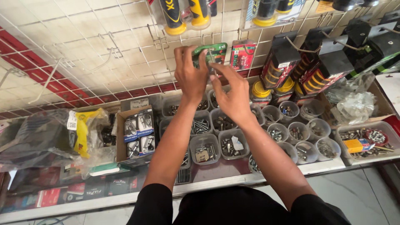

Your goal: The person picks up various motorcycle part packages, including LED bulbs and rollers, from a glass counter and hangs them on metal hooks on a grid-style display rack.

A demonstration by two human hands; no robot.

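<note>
Both hands work at the wire wall rack (125, 46) at 12 o'clock. The left hand (189, 73) grasps a green blister pack (214, 53); the right hand (233, 93) pinches its lower edge. Judging by this, hooking is underway; next calls for aligning its hole.

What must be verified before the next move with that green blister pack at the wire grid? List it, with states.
1. Left hand grips the green carded blister pack: ok, fingers wrap its left edge.
2. Right hand steadies the pack: ok, its fingers touch the lower edge.
3. Pack seated on a metal wire hook: cannot tell, hands hide the hang hole.
4. Neighbouring red carded pack undisturbed: ok, it hangs apart.
5. Clear plastic bins of screws below stay free of the forearms: ok.
</note>
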